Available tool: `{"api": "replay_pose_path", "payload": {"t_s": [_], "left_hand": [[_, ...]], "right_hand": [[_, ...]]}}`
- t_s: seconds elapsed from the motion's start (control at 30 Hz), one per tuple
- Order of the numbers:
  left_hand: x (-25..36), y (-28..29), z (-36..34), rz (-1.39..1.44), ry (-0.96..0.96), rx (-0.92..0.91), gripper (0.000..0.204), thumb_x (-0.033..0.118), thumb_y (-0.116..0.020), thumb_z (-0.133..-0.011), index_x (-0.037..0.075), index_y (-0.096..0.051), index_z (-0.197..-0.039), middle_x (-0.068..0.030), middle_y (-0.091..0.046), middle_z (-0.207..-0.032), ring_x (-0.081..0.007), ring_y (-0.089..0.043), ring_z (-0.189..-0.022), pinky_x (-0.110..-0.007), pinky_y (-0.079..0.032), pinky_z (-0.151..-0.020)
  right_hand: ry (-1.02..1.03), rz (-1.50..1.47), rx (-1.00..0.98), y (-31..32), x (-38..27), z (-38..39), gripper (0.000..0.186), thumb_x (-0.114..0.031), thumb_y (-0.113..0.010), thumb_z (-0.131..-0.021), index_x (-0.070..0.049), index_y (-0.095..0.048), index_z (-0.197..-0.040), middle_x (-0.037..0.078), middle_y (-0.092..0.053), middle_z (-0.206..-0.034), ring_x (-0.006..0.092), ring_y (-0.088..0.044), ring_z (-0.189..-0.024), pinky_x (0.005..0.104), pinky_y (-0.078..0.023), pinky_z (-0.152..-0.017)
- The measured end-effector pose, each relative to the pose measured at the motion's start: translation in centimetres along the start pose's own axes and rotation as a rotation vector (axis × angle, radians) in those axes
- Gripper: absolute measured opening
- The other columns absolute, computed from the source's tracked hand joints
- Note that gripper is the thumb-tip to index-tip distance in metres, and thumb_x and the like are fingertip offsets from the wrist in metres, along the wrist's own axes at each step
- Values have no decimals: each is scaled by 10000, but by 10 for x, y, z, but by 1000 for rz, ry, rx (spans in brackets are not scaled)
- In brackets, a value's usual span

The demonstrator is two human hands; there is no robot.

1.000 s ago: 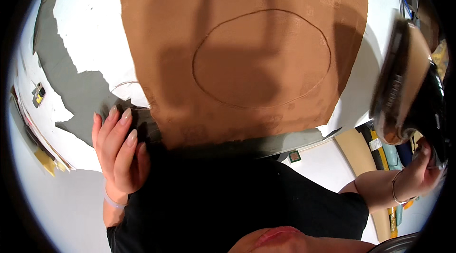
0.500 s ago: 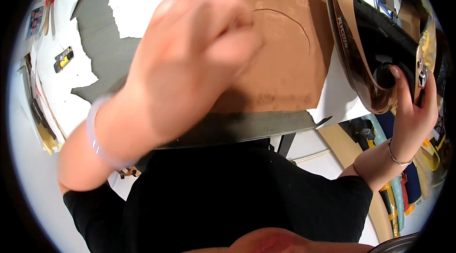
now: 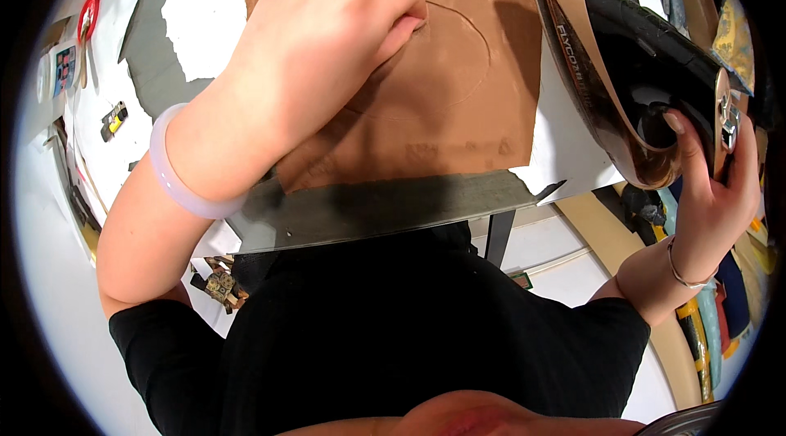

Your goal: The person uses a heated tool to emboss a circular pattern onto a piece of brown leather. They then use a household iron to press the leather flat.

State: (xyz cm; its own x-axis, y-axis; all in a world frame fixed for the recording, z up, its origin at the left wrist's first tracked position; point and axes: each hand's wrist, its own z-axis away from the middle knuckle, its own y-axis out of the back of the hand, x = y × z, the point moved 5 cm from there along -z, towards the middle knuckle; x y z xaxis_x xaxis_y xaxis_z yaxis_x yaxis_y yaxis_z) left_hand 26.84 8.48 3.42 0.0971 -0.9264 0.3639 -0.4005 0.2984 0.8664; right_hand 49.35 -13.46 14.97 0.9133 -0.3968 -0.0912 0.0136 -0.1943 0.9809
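A brown sheet (image 3: 483, 129) lies on the table, with a large circle outlined on it. Above its left part is my left hand (image 3: 327, 43), fingers curled and pinched together at the edge of the circle; whatever may be between the fingertips is hidden. On the right my right hand (image 3: 716, 158) grips the rear of a brown and black clothes iron (image 3: 639, 43), thumb inside the handle opening. The iron is tipped on its side, its flat plate turned toward the brown sheet and apart from it.
A dark grey mat (image 3: 352, 219) and torn white paper (image 3: 201, 18) lie beneath the sheet. Red-handled scissors (image 3: 88, 18) and a yellow and black cutter (image 3: 115, 121) are at the left. Several rolls of material (image 3: 704, 338) stand below the table at right.
My left hand, blurred before, has moved slightly away from me and now shows sharply. The sheet and iron appear shifted left in the picture; my right hand keeps its hold.
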Motion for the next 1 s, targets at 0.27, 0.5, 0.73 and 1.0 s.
{"api": "replay_pose_path", "payload": {"t_s": [0.27, 0.5, 0.73, 1.0], "left_hand": [[-20, 27, 30, 383, 427, 17, 86, -5, -785, -923, -17, -738, -994, -48, -671, -1020, -124, -638, -912, -235, -513, -813], [-26, 107, 155, 341, 827, 409, 72, -16, -707, -1007, -50, -727, -1067, -77, -675, -1118, -137, -595, -953, -269, -483, -882], [-5, 100, 258, 99, 918, 507, 243, -9, -517, -1115, -49, -709, -1259, -130, -659, -1203, -196, -618, -1046, -319, -525, -916], [19, 77, 300, 76, 811, 535, 202, -73, -602, -1059, -80, -717, -1225, -155, -646, -1140, -219, -633, -1021, -333, -531, -924]], "right_hand": [[94, 8, -35, -6, -22, -13, 456, -148, -893, -910, 20, -672, -1272, 93, -765, -998, 148, -738, -855, 249, -589, -765], [169, 61, -103, -32, -54, -40, 438, -244, -930, -862, -10, -662, -1117, 118, -694, -819, 207, -644, -690, 292, -540, -656], [141, 90, -128, -47, -77, -67, 458, -358, -894, -886, -14, -628, -1027, 156, -659, -724, 317, -621, -611, 352, -523, -598], [277, 133, -146, -47, -120, -65, 486, -426, -894, -872, -40, -614, -964, 139, -664, -696, 313, -683, -628, 363, -545, -576]]}}
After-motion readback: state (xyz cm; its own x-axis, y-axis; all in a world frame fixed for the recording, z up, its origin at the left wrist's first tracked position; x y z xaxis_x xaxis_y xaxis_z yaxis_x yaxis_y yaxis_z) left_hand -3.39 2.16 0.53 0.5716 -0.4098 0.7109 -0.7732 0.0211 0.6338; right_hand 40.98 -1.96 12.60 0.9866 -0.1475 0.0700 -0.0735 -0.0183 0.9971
